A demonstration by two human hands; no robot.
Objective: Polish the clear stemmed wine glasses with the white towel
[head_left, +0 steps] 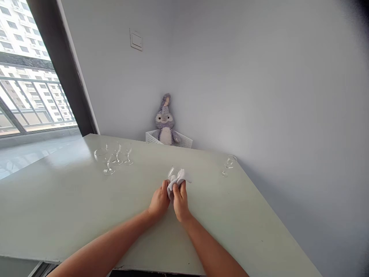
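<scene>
Over the middle of the table, my left hand [160, 200] is closed around the lower part of a clear stemmed glass [171, 172]. Only part of the glass bowl shows; the fingers and cloth hide the rest. Pinched in my right hand [181, 202] is a white cloth [178, 177], bunched up against the glass. Both hands are close together, with the cloth between them.
Clear stemmed glasses [108, 170] stand grouped at the table's left, and another glass [229, 163] stands near the right edge. Behind the pale table [95, 215], a purple plush rabbit [165, 120] sits in a white perforated basket [186, 141] against the walls.
</scene>
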